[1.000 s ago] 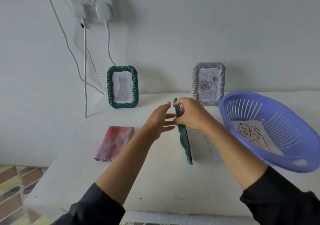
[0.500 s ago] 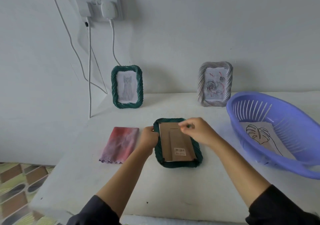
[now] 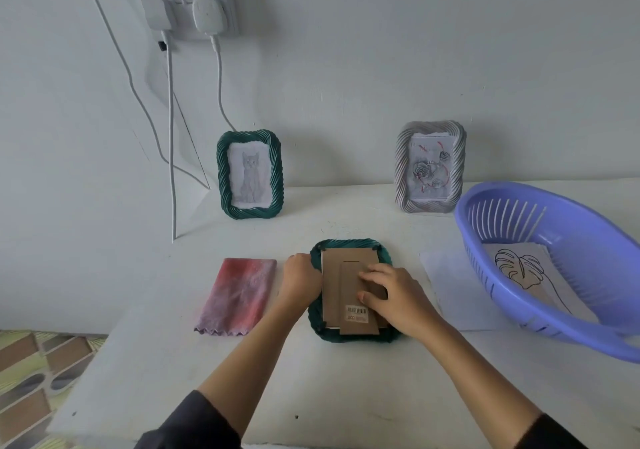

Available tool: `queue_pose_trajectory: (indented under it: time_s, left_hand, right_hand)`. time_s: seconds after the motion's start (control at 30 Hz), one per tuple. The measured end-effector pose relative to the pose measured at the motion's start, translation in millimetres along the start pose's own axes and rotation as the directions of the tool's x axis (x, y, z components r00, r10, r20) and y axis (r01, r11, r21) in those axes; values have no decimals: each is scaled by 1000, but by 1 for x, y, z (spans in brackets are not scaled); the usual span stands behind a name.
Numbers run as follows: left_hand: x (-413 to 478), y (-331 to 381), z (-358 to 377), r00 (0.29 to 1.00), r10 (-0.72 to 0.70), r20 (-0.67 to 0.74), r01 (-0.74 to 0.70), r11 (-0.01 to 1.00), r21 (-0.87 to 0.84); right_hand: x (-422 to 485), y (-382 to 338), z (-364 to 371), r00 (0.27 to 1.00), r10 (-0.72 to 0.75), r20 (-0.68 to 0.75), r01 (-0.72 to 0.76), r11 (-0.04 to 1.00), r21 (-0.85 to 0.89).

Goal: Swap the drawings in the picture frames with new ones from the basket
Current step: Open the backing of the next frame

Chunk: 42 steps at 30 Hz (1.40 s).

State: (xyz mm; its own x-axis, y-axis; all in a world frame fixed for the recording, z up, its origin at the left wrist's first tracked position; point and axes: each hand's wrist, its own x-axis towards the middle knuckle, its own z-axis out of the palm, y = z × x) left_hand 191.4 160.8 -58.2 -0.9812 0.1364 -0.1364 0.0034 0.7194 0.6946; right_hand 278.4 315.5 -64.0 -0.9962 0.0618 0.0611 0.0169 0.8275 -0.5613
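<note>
Centre of table (image 3: 346, 396), near edge: green frame (image 3: 356, 338) lies face down, brown backing board (image 3: 332, 286) up, barcode sticker (image 3: 356, 311) near its lower end. Whether a drawing sits under the board: hidden.

L hand (image 3: 299, 280) grasps frame's left rim, fingers curled over it. R hand (image 3: 394, 296) is on the easel flap (image 3: 348, 275), fingers and thumb bent round it; reads as a pinch, though palm hides the flap's right side.

Step in hand, prob.: open the back to get at the drawing.

How to do it well:
- Keep L hand as anchor so frame doesn't skate on the smooth top.
- Small dark tabs show at the board's top corners; turn those aside first, check bottom ones (R hand covers that side).
- Lift board by an edge, not by yanking the flap; card hinge prob. tears easily.
- Raise it slow and flat: glazing, if any, could shift or drop.

Supplies: leaf drawing (image 3: 519, 268) lies in the purple basket (image 3: 588, 234), right of frame, within R hand's reach. A white sheet (image 3: 446, 286) lies flat between frame and basket, partly under it.

Back by the wall, upright: cat frame (image 3: 221, 175) and grey rose frame (image 3: 401, 168). Pink cloth (image 3: 239, 296) just left of L hand; handy for wiping the front before closing up.
</note>
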Motion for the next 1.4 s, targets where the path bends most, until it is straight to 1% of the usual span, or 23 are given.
queue_pose_trajectory:
  time_s: [0.1,0.2,0.23,0.3,0.4,0.47,0.57,0.73,0.83,0.97,1.1,1.27,1.4]
  left_hand:
    - [2,4,-2,1000,-17,-13,18,991,132]
    - [11,4,-5,998,43,-52,-29,972,234]
    - [15,3,-7,996,71,-54,-57,972,230]
    - [22,4,-12,991,127,-47,-117,978,174]
    - [31,4,-19,978,209,1,-207,970,128]
    - [33,3,-19,970,239,52,-244,962,121]
    - [40,0,-19,961,271,55,-275,955,110]
    - [50,-3,-21,954,289,75,-294,953,77]
    - [54,-4,-24,946,308,104,-318,944,90]
    - [59,-4,-25,942,318,109,-328,940,96]
    - [63,-1,-22,948,306,92,-317,938,141]
    - [62,3,-14,965,262,23,-261,946,190]
    - [58,6,-9,972,233,-33,-220,948,232]
  right_hand:
    - [4,0,-5,999,-5,45,5,1000,-15]
    - [12,2,-14,997,26,77,-37,990,139]
    - [15,2,-17,998,31,61,-42,981,188]
    - [24,5,-22,999,48,-5,-46,976,212]
    - [44,12,-23,994,75,-84,-63,988,144]
    - [57,17,-21,993,89,-80,-81,992,95]
    - [70,23,-19,995,78,-55,-75,996,57]
    - [80,28,-23,998,39,-51,-37,998,52]
    - [85,31,-27,999,25,-40,-22,997,71]
    - [87,31,-27,999,3,-49,2,995,96]
    - [90,32,-24,997,16,-75,-7,992,125]
    - [94,31,-19,993,34,-117,-19,992,125]
    - [96,29,-15,991,48,-124,-34,993,111]
